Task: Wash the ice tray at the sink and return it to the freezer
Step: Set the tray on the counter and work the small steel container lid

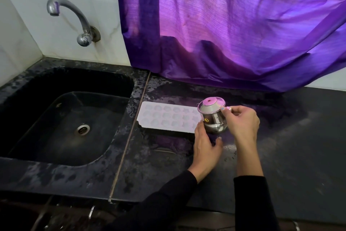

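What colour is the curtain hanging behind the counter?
Purple, glowing pinkish where light comes through; the curtain shows in the head view.

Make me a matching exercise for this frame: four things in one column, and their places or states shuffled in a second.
1. ice tray
2. steel pot
3. tap
4. curtain

A. on the tiled wall above the sink, no water running
B. flat on the counter beside the sink
C. purple, draped onto the counter's back edge
D. between left hand and right hand

Pairs: 1-B, 2-D, 3-A, 4-C
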{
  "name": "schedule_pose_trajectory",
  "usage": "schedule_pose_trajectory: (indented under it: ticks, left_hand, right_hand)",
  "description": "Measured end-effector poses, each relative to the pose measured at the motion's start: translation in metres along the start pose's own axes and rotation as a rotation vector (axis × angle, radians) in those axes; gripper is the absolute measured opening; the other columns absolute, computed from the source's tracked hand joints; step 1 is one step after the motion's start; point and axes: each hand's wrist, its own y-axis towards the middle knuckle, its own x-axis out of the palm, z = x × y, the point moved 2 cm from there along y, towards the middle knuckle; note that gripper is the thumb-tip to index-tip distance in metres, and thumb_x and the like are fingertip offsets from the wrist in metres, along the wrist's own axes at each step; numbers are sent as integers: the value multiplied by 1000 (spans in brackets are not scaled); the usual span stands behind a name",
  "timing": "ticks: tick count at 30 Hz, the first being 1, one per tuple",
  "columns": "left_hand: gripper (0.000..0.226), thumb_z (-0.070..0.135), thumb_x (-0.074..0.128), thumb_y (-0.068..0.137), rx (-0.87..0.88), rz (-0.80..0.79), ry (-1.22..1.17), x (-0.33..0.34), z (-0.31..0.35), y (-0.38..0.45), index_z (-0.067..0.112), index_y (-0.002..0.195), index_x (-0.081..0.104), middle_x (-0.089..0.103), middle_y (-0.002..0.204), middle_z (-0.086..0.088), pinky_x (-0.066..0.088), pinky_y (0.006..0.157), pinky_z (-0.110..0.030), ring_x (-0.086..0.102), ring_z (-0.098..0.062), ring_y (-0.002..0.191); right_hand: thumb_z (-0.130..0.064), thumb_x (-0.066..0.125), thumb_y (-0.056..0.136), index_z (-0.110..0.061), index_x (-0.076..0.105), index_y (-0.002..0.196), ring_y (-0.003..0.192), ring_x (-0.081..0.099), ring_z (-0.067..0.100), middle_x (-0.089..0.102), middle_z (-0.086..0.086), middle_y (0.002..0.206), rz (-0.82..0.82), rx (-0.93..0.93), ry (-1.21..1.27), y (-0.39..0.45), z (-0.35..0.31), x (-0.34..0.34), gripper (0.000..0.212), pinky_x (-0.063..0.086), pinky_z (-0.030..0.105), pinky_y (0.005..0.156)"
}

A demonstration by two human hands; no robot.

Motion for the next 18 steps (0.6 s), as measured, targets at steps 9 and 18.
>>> schedule_pose_trajectory:
  ticks: [9,18]
  left_hand:
    - [69,13,60,87,-26,8,-6,-1,-4,3,18,147,27,35,128,13,25,92,-5,33,4,114]
    - [67,14,61,85,-26,6,-39,-2,-2,4,20,144,32,44,133,4,33,97,-15,44,-7,120]
  right_hand:
    - [-31,67,85,-14,72,90,89,65,26,72,6,88,7,-57,-79,-1,-3,7,18,44,31,77]
    - [-31,68,85,-15,72,92,92,65,26,72,7,91,-2,-66,-99,0,-7,8,18,43,31,76]
